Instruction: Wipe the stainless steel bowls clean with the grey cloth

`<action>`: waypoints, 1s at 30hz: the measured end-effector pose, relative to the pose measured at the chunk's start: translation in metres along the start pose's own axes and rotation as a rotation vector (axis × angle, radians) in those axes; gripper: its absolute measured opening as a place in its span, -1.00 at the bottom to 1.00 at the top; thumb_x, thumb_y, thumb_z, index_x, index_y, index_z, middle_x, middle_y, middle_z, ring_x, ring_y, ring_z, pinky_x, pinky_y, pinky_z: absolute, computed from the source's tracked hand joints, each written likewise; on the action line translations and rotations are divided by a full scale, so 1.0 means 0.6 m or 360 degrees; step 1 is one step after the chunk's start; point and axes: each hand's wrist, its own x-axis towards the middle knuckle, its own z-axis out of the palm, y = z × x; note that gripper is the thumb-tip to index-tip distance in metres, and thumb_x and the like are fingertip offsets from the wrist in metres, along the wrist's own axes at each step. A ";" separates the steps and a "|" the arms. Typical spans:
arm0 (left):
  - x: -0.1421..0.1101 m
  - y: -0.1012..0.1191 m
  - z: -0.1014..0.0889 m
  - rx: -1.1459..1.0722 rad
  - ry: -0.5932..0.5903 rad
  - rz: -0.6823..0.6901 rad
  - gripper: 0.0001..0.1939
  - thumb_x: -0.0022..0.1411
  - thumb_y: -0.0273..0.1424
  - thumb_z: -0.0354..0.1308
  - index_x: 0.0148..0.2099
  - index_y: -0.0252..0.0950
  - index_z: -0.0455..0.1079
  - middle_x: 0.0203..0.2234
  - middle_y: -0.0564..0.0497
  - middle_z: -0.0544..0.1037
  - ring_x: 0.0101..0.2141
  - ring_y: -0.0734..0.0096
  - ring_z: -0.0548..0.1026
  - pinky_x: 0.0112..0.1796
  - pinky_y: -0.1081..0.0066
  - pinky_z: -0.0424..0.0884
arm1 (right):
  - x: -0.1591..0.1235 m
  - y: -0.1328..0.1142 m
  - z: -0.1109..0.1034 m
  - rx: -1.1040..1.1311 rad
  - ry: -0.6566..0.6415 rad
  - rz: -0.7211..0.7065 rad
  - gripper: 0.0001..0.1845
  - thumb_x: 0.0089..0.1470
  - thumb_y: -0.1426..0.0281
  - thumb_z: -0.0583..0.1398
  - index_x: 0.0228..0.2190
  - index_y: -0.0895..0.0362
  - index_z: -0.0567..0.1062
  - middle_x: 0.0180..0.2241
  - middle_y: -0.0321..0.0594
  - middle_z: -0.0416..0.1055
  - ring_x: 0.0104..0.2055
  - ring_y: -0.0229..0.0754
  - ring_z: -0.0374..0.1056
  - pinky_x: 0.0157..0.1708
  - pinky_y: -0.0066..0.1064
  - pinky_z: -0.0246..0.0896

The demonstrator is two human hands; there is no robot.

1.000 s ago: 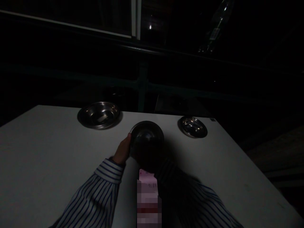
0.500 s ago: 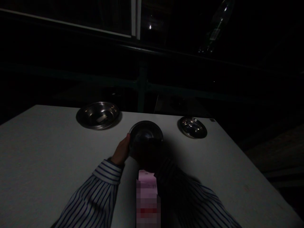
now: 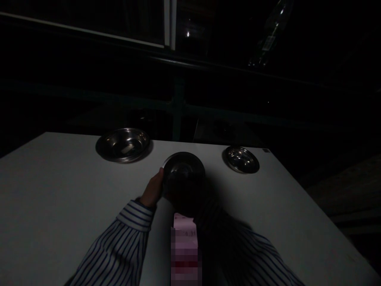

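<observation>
A round metal bowl (image 3: 184,162) is at the middle of the white table, its near part lost in deep shadow. My left hand (image 3: 152,189) grips it from the left, the thumb up at the rim and the other fingers hidden. Over the near right part of the bowl lies my right hand (image 3: 189,200), almost black in the shadow; its fingers do not show. Below the hands a lit pink phone screen (image 3: 185,232) appears, partly blurred out. Both sleeves are striped.
Shallow metal bowls, apparently stacked, stand at the back left (image 3: 122,145) and back right (image 3: 241,160) of the white table (image 3: 74,190). A clear plastic bottle (image 3: 270,37) is in the dark beyond, near a window frame (image 3: 170,24).
The bowl and my hands have shifted very slightly to the right. The shadow over the bowl's near part looks a little different; the stacks stay put.
</observation>
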 end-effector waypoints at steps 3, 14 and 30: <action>0.000 -0.002 -0.001 -0.0039 -0.0034 -0.0028 -0.32 0.14 0.05 -0.27 -0.12 -0.38 0.41 -0.15 -0.20 0.51 -0.07 0.18 0.40 -0.08 0.30 0.24 | 0.009 -0.003 -0.006 -0.0016 -0.0028 0.0040 -0.67 0.12 0.47 -0.03 -0.14 0.34 0.38 -0.15 0.13 0.39 -0.12 0.04 0.32 -0.19 -0.08 0.24; 0.006 0.000 -0.002 0.0082 -0.0144 -0.0011 -0.31 0.17 0.02 -0.35 -0.20 -0.37 0.43 -0.30 -0.17 0.56 -0.24 0.21 0.47 -0.21 0.32 0.32 | -0.021 0.010 -0.011 0.0088 -0.0069 -0.0025 -0.66 0.06 0.39 0.04 -0.14 0.27 0.39 -0.14 0.01 0.39 -0.13 -0.04 0.32 -0.18 -0.20 0.26; 0.006 -0.009 -0.001 -0.0026 -0.0072 -0.0009 -0.30 0.15 0.05 -0.30 -0.03 -0.37 0.36 -0.09 -0.17 0.48 -0.04 0.20 0.38 -0.09 0.30 0.27 | 0.008 -0.014 -0.013 0.0050 -0.0079 0.0118 -0.65 0.10 0.46 0.00 -0.07 0.28 0.32 -0.09 0.11 0.35 -0.06 -0.01 0.29 -0.07 -0.08 0.18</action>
